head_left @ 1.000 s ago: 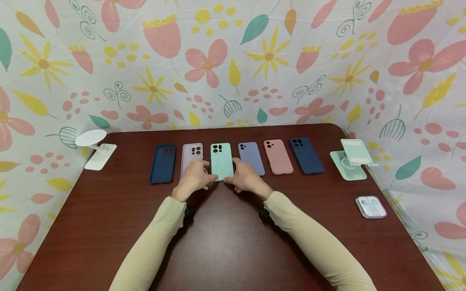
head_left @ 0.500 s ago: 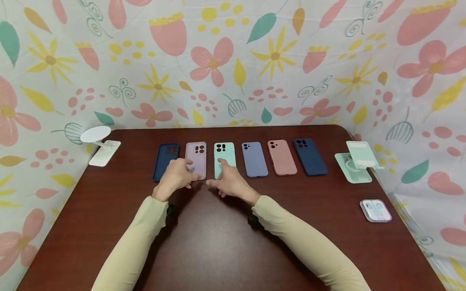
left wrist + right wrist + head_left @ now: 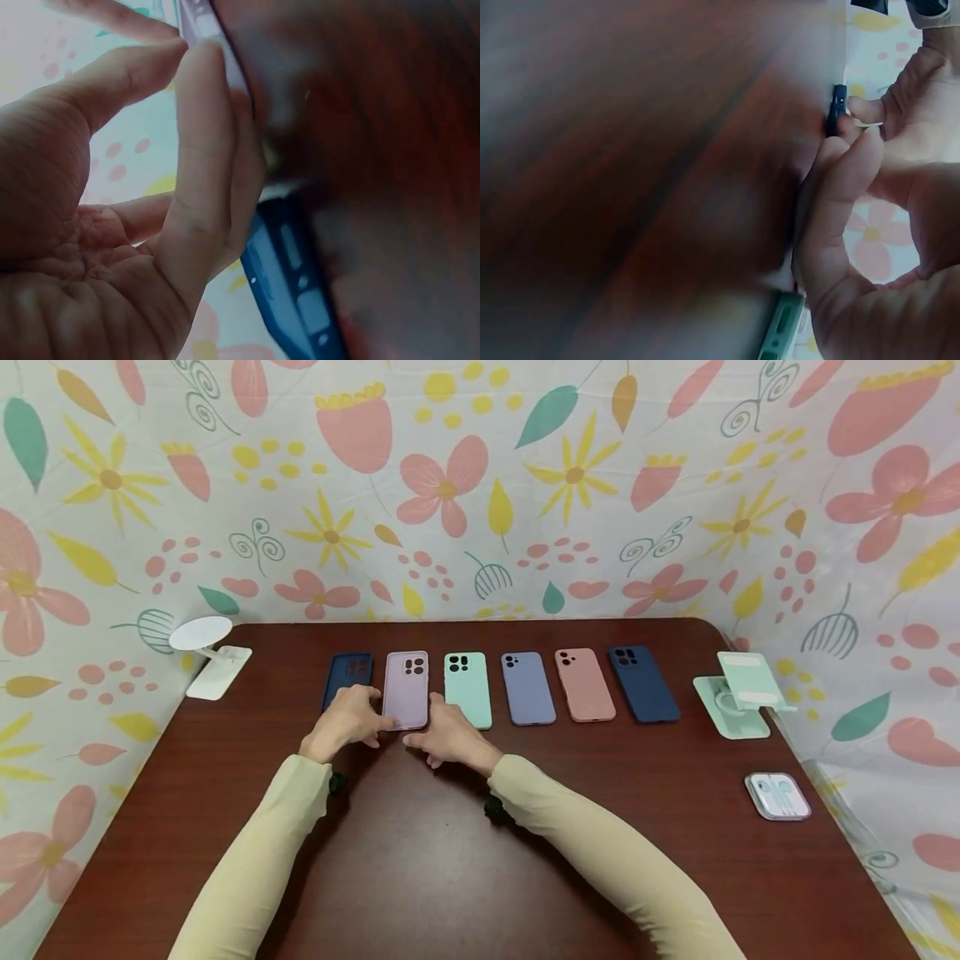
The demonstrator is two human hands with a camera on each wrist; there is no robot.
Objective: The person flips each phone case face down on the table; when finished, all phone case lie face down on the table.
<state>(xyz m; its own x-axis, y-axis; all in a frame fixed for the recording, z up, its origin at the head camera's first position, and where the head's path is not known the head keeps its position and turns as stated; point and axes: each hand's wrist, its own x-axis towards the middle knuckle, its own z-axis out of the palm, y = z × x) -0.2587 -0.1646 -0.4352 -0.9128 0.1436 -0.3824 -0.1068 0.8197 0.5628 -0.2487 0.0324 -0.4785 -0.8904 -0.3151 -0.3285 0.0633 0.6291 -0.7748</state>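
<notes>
Nothing legible for you at this moment: you can read no word, brand or number on the lilac case (image 3: 406,693), nor on the mint case (image 3: 467,692) just to its right. Farther right of the lilac case, the blue-grey case (image 3: 528,692), pink case (image 3: 585,687) and far navy case (image 3: 646,687) give you no readable lettering either. Well to its right, the earphone box (image 3: 778,797) shows too small for you to make out any marking.
</notes>
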